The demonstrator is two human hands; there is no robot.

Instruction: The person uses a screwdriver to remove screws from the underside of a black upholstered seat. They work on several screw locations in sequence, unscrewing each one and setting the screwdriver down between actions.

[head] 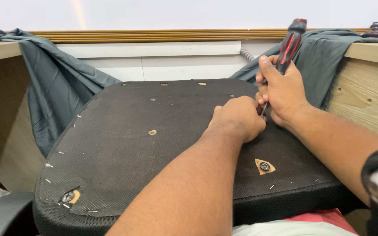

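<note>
An upturned black chair seat (154,144) covered in mesh fabric lies in front of me, its underside up. My right hand (281,89) grips a screwdriver (288,46) with a red and black handle, held almost upright at the seat's right far part. My left hand (239,117) is closed into a fist right beside the screwdriver's shaft, resting on the seat. The tip is hidden behind my left hand. A screw (264,166) sits in a cut-out near the front right, and another screw (68,196) at the front left corner.
Grey cloth (57,87) drapes over wooden desks on the left and over the desk on the right (364,100). A white wall with a wooden trim (154,35) runs behind. Staples dot the seat's edge. A dark armrest (5,214) shows at the lower left.
</note>
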